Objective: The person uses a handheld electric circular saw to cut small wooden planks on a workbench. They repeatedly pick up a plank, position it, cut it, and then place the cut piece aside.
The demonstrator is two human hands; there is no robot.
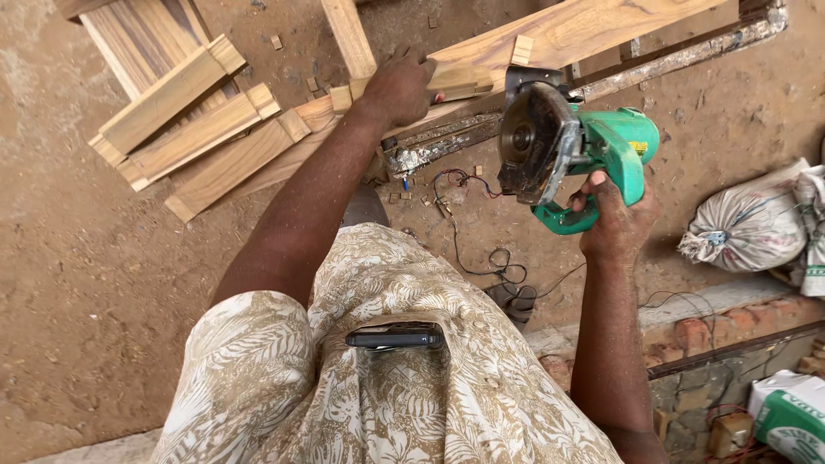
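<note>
My right hand (617, 216) grips the handle of a green circular saw (577, 144), whose round blade and dark guard face left, held just off a long wooden plank (584, 30). My left hand (399, 86) presses down on the plank and a short wooden piece (460, 82) lying on it. The plank rests on a rusty, paint-spattered metal frame (679, 56).
Several cut wooden rails with stepped ends (193, 129) lie on the dirt floor at upper left. Small wood offcuts and a dark power cord (498, 262) are scattered below the frame. White sacks (752, 225) and a brick ledge (713, 331) sit at right. A phone (395, 337) sticks from my shirt pocket.
</note>
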